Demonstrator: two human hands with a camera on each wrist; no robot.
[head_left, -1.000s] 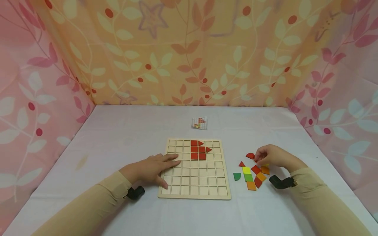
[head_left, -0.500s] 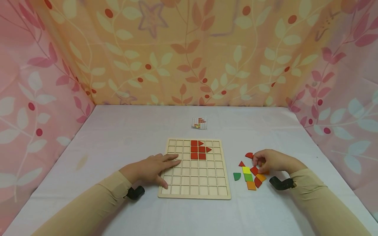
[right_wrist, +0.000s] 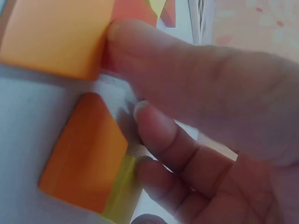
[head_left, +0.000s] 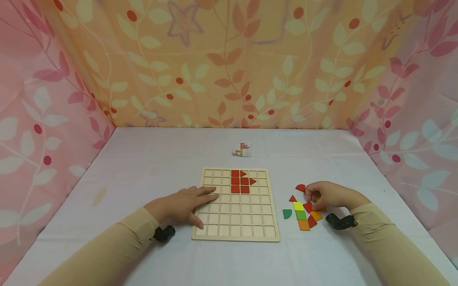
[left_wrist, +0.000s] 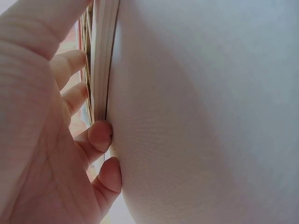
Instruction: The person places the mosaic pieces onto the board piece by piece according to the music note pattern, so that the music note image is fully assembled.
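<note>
In the head view a wooden grid board lies on the table, with several red tiles in its upper squares. My left hand rests on the board's left side, fingers spread; the left wrist view shows its fingers at the board's edge. To the right, my right hand is bent over a group of loose tiles. Its thumb touches a red square tile, while a red quarter-circle tile lies by its fingertips. The thumb hides the index finger in the right wrist view.
Beside the board lie a green quarter-circle, a red triangle, a yellow square, a green square and orange tiles. A small pattern card lies behind the board. Patterned cloth surrounds the table.
My right hand has come slightly down and nearer over the tiles. The red quarter-circle and the red square have shifted a little to the left. My left hand and the board stay put.
</note>
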